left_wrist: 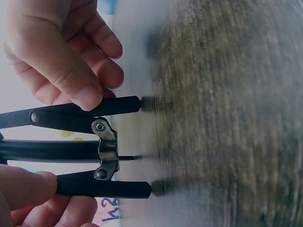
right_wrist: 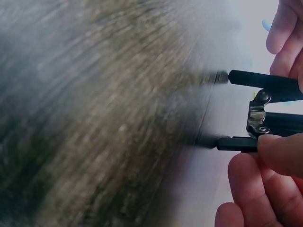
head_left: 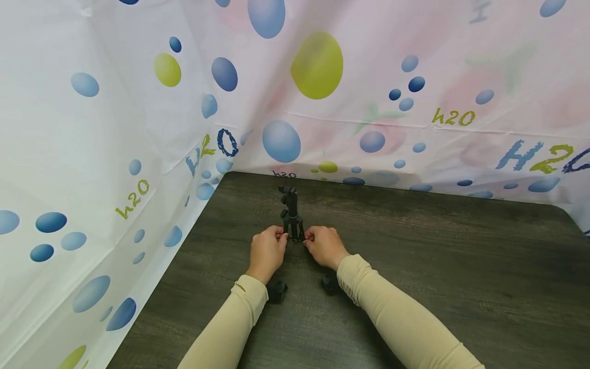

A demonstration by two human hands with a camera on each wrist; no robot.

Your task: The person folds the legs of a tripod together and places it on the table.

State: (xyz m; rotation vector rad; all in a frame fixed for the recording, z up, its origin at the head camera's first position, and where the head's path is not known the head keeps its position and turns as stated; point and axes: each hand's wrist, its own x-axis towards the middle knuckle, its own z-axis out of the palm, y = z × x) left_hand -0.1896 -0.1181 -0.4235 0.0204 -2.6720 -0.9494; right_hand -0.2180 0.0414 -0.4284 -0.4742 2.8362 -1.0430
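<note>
A small black tripod (head_left: 293,204) stands upright on the dark table, its head at the top and its legs close together. My left hand (head_left: 268,251) pinches the lower part of its left leg between thumb and fingers. On the other side, my right hand (head_left: 326,247) pinches the right leg the same way. A metal brace (left_wrist: 109,150) joins the legs near the bottom, around the centre column (left_wrist: 52,150). Dark rubber feet (right_wrist: 221,77) tip the legs, right at the tabletop.
The dark wood-grain table (head_left: 438,266) stretches far to the right. A white sheet (head_left: 369,128) printed with blue and green dots and lettering hangs behind it and along the left. Black pieces (head_left: 277,291) sit beside each wrist.
</note>
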